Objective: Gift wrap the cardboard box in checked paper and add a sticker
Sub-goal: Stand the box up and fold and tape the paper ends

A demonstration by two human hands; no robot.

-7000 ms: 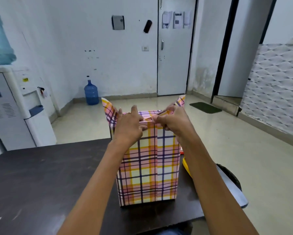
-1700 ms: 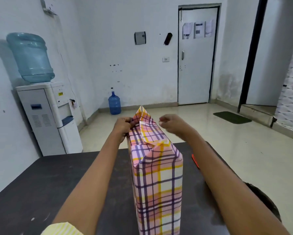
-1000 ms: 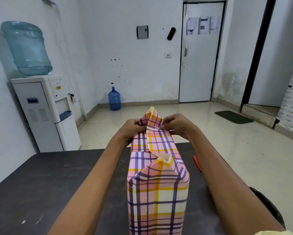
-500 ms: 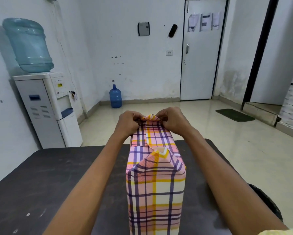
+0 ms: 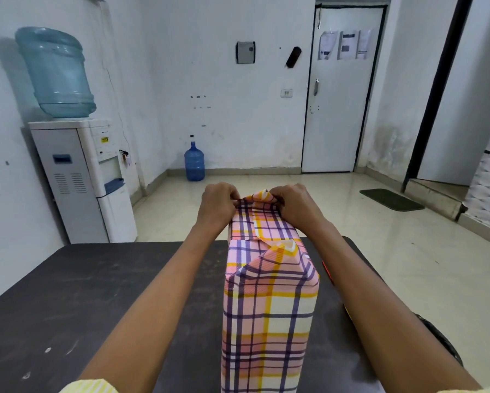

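A tall upright box (image 5: 269, 321) stands on the near right part of a dark, matt table (image 5: 96, 293), and it is fully covered in checked paper (image 5: 266, 225) with pink, yellow, purple and white stripes, so the cardboard itself is not seen. On the near end of its top the paper is already folded down into a pointed flap. At the far end of the top a small ridge of paper stands up between the two hands. The left hand (image 5: 218, 204) has its fingers curled and pinches this ridge from the left side; the right hand (image 5: 294, 205) also has curled fingers and pinches it from the right side, and the two hands are almost touching over the fold. Both forearms reach along the two sides of the box. On the table just to the right of the box a thin red-orange object (image 5: 327, 272) shows, mostly hidden by the right arm, and I cannot tell what it is. At the far left a white water dispenser (image 5: 82, 180) stands against the wall and carries a large pale blue water jug (image 5: 56, 75) turned upside down; how much water is in it I cannot tell. The dispenser has a small yellow label (image 5: 104, 140), too small to read. A smaller blue water bottle (image 5: 194, 163) stands on the floor by the far wall. Three printed sheets (image 5: 345, 45) are stuck on the white door (image 5: 337, 114); their writing is not readable.
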